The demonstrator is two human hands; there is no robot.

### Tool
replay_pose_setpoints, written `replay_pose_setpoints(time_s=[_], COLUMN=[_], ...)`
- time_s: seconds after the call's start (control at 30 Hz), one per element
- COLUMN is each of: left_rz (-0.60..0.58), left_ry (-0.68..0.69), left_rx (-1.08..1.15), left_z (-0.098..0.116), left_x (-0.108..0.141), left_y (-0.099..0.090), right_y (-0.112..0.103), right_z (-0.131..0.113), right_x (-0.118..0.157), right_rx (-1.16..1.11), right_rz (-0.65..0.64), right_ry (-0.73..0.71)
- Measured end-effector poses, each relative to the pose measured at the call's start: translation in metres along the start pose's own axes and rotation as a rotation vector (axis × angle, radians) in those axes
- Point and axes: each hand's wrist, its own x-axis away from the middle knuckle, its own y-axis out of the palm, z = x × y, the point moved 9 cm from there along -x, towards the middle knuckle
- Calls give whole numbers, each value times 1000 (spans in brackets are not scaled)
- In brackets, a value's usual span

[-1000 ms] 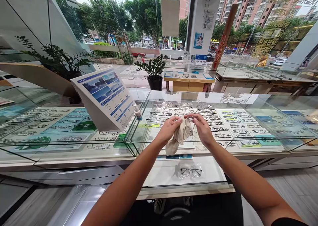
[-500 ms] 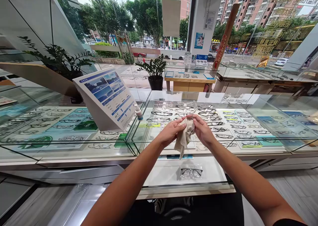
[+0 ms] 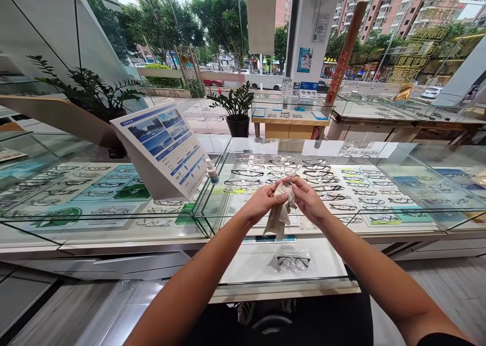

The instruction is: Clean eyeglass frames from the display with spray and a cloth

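- Far left: white-and-blue folded card sign stands tilted on the glass display tabletop; small white plastic bottle with blue label just beside it.
- Behind: dark-green potted plant, big window, street outside.
- Left hand: pinching crumpled beige cloth against thin-rimmed eyeglasses, mostly hidden. Neither set down; lens condition can't be told.
- Below: black-framed glasses in clear plastic bag, nobody touching them.
- Right hand: fingers closed on the eyeglasses' rim side.
- Right: eyewear rows under glass.
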Motion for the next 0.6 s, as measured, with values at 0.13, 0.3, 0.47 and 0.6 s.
replay_pose_setpoints(time_s=[0.13,0.3,0.47,0.6], left_rz=[6,2,-16,13], left_ry=[36,48,33,71], left_rx=[-17,-86,-43,-46], left_z=[-5,-11,-10,-6], left_x=[-3,-3,-1,0], left_y=[4,8,10,10], right_y=[1,1,1,1], right_z=[-1,4,5,5], right_x=[1,1,1,1], right_rx=[44,-14,-112,-141], right_rz=[-21,-16,19,30], right_ry=[-41,3,38,59])
